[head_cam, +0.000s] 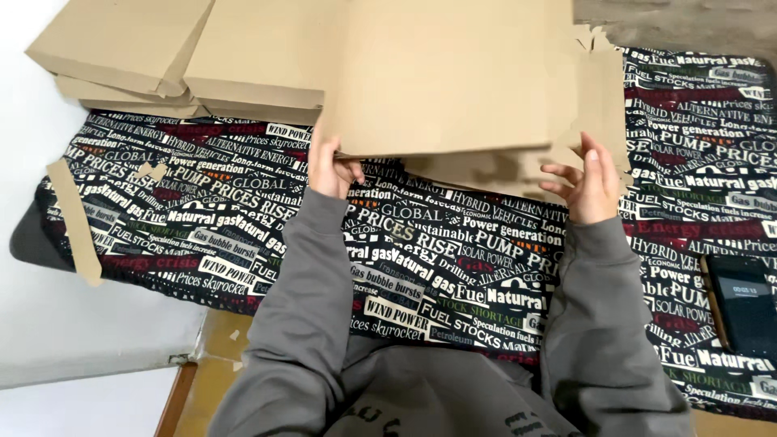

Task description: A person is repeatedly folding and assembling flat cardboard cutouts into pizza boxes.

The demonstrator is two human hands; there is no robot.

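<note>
My left hand (pixel 328 170) pinches the near-left corner of the flat cardboard sheet (pixel 453 77), my right hand (pixel 591 182) grips its right edge, lifting it level off the cardboard stack (pixel 502 171) on the print-covered tabletop (pixel 453 251).

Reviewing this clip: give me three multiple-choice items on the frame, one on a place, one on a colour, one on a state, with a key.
1. Where does the narrow loose strip of brown cardboard lie?
A. at the left edge of the cloth
B. on the dark device
C. in the person's lap

2. What colour are the person's sleeves?
A. red
B. grey
C. yellow

3. How is the flat brown cardboard sheet held?
A. by the left hand alone
B. by no hand
C. by both hands at its near edge

Key: 1 A, the strip lies on the left border of the black printed cloth. 2 B, both sleeves are grey. 3 C, the left hand and right hand each grip the near edge.
</note>
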